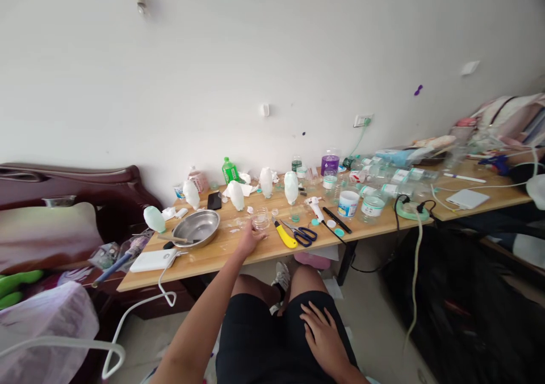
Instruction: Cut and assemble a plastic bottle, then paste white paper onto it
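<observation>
My left hand (pixel 252 240) reaches onto the wooden table, its fingers curled at the near edge of a clear plastic bottle piece (pixel 260 219); the exact grip is hard to make out. On my right thigh rests my right hand (pixel 324 338), fingers spread and holding nothing. A yellow utility knife (pixel 286 235) lies just right of the left hand, beside dark-blue-handled scissors (pixel 305 235). Behind them stand several white, paper-covered rounded forms, such as one nearest the middle (pixel 291 188). A white glue gun (pixel 315 209) and a black marker (pixel 337 220) lie farther right.
A steel bowl (pixel 196 228) and a white power bank (pixel 153 261) are on the left of the table (pixel 230 253). Clear bottles (pixel 400 177) are heaped at right, near a green power strip (pixel 412 209). Cables hang off both sides. A wall stands behind.
</observation>
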### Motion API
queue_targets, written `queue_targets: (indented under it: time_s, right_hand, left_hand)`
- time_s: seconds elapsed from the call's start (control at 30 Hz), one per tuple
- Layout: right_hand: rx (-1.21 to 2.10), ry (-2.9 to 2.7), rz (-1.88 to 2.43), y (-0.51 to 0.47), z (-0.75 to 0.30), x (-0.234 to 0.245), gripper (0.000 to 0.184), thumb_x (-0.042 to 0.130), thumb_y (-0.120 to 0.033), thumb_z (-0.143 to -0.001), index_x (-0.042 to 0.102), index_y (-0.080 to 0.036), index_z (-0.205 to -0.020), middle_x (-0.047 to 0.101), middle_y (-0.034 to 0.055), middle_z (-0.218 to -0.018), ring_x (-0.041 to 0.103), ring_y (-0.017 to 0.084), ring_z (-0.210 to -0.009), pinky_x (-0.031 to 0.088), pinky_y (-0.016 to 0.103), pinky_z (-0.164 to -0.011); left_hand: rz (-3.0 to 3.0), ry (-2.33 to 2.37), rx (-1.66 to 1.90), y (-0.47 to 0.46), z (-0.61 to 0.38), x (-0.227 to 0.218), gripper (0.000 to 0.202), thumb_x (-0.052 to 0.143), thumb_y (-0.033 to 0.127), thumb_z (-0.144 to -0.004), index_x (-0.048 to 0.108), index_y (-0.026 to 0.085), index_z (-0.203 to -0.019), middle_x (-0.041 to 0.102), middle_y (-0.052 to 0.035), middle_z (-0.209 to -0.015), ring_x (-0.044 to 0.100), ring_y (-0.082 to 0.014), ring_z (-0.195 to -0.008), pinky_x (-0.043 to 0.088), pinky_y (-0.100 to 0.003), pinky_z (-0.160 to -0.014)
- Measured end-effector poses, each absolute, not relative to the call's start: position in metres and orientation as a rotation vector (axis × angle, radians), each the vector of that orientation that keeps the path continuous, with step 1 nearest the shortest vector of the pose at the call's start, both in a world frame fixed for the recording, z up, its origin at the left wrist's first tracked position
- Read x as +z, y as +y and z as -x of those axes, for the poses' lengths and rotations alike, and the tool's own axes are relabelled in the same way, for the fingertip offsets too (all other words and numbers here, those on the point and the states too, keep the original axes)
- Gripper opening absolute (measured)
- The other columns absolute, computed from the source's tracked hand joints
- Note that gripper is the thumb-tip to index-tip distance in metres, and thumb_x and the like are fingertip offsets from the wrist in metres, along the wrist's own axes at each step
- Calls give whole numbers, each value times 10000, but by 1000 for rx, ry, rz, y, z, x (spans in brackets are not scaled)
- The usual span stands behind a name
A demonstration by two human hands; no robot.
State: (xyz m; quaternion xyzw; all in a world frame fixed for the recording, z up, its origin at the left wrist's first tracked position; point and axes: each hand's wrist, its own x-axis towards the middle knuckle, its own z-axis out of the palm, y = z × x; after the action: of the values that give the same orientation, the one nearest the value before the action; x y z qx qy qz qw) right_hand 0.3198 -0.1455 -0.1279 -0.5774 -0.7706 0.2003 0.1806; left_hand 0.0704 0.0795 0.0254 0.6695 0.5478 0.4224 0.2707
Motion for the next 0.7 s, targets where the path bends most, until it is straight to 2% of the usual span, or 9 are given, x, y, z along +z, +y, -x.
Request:
queue_targets:
  time_s: [0.47,0.7]
  right_hand:
    - [567,-2142,1633,-147,-321,-131,415,417,-189,-904,693,-287,-1198,593,20,-1430,442,249,-1408,243,528,-1188]
    - [552,-2162,1646,-148,-320,-126,420,382,-210,-932,683,-293,-1213,591,9,-1431,431,245,-1416,248,543,-1186]
  left_hand:
    - [-1853,1431,1160,68,-75,26,390,649,340,-904,579,179,-1251,598,-98,-1270,604,-256,-1098,502,-502,-950]
    - [-1888,1460,1110,68,-74,31,346,623,361,-924,600,168,-1211,634,-91,-1205,634,-234,-1041,536,-466,-900]
